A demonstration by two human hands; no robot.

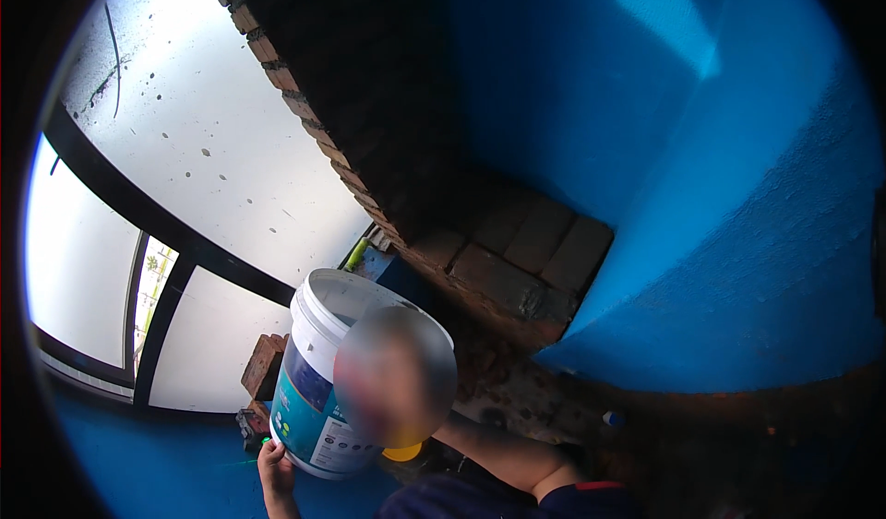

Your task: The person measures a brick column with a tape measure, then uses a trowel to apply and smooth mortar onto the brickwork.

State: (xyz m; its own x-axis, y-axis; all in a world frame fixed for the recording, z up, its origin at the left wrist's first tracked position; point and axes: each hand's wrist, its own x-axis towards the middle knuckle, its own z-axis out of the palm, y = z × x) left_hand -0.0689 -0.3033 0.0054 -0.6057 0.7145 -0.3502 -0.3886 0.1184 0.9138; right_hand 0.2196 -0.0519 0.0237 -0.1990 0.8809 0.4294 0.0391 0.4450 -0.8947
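Note:
A white plastic bucket (318,334) with a teal and dark blue label is tilted, its open mouth facing up and right. Fingers of my left hand (274,468) are closed on its lower left edge. From the lower right my right forearm (503,450) reaches to the bucket's right side. A round blurred patch covers my right hand (406,399) and part of the bucket, so its fingers do not show. Just below the bucket, beside my right forearm, is a yellow round-edged thing (403,452).
Behind the bucket, a brick ledge (517,261) adjoins a dark brick wall edge (277,76). A blue wall (720,196) curves along the right. Frosted window panes in a dark frame (198,247) fill the left. Loose bricks (263,369) sit left of the bucket. Debris litters the dark floor (544,404).

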